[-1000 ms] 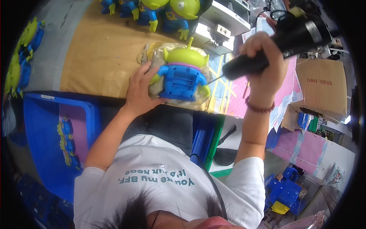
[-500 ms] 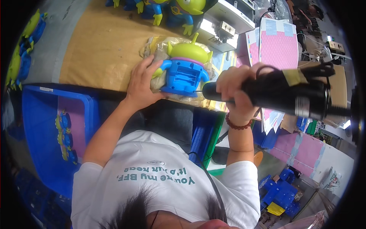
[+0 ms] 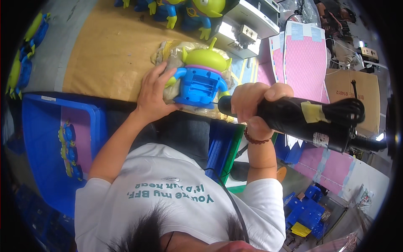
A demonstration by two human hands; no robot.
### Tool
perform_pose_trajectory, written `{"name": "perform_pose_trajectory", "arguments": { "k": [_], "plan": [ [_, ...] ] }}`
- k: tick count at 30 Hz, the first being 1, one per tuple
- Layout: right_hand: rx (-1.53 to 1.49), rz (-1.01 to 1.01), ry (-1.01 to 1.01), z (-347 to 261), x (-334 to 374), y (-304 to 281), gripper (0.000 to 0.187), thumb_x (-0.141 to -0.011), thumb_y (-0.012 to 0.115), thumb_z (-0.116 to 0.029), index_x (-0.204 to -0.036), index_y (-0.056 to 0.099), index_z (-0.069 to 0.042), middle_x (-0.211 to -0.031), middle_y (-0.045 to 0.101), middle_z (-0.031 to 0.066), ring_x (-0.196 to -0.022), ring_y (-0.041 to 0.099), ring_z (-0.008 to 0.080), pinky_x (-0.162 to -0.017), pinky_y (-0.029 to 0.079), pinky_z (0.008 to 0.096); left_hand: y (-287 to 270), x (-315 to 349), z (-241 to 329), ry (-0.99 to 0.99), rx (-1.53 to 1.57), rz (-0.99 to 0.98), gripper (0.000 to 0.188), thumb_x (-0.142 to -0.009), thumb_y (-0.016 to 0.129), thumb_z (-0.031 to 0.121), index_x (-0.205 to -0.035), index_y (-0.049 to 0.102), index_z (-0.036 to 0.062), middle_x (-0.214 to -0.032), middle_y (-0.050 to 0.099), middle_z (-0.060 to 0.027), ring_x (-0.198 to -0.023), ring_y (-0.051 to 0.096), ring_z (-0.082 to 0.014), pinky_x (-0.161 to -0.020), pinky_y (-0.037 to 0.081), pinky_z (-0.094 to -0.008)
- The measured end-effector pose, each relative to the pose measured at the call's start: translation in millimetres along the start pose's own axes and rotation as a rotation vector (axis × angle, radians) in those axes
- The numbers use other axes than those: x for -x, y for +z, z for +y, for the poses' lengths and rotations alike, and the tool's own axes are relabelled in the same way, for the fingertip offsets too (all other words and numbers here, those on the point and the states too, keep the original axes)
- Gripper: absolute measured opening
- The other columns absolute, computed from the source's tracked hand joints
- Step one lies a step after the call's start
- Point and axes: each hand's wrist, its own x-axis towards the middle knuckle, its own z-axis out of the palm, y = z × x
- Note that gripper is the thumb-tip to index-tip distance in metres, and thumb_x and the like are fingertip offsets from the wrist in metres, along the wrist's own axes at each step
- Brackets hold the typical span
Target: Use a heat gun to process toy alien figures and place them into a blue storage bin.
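Observation:
A blue and green three-eyed toy figure (image 3: pixel 196 100) lies back side up, its open battery compartment (image 3: pixel 200 83) facing me. Under it is a pad wrapped in crumpled clear plastic (image 3: pixel 170 56). My left hand (image 3: pixel 154 93) steadies the figure, fingers by its green hand and thumb along its base. In my right hand (image 3: pixel 252 105) is a black electric screwdriver (image 3: pixel 289 115), held nearly level with fingers wrapped round its body. Its thin bit points left and reaches the lower right of the figure's base; the exact contact is too small to make out.
Several similar toys (image 3: pixel 170 12) stand at the table's far edge, and more (image 3: pixel 19 63) lie at far left. A blue bin (image 3: pixel 90 110) at my left holds toy parts. A white machine (image 3: pixel 241 35) and pink patterned sheets (image 3: pixel 304 59) are at back right.
The screwdriver's rear end has swung down toward me, and my right hand has turned with it. The bit stays at the figure's base. My left hand keeps its hold.

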Motion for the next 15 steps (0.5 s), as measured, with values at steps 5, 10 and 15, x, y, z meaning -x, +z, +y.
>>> {"name": "perform_pose_trajectory", "arguments": {
  "k": [5,10,15],
  "plan": [
    [-0.061,0.146,0.069,-10,-13,-4,0.047,-0.069,0.064,0.012,-0.109,0.045,-0.004,-0.067,0.055,0.0081,-0.057,0.057,0.0211,-0.056,0.049,0.0361,-1,1,-1,-0.004,0.011,0.014,0.091,-0.062,0.084,0.038,-0.134,0.04,0.0066,-0.138,0.04,-0.0203,-0.126,0.04,-0.0379,-0.105,0.034,-0.0446],
    [0.039,0.435,0.013,-23,-72,-61,0.038,-0.08,0.056,0.005,-0.115,0.042,0.001,-0.068,0.053,0.01,-0.059,0.055,0.0203,-0.06,0.049,0.0359,-1,-1,1,-0.019,0.087,0.028,0.097,-0.053,0.088,0.025,-0.136,0.04,0.0122,-0.139,0.039,-0.0194,-0.124,0.04,-0.0392,-0.104,0.032,-0.0467],
    [0.324,0.696,0.052,29,-100,-88,0.014,-0.08,0.061,-0.007,-0.087,0.053,0.001,-0.064,0.055,0.0077,-0.055,0.054,0.0167,-0.054,0.046,0.0295,0,-2,-1,-0.018,0.116,0.03,0.097,-0.053,0.088,0.025,-0.136,0.04,0.0128,-0.139,0.039,-0.019,-0.124,0.04,-0.0388,-0.104,0.033,-0.0465]
  ]
}}
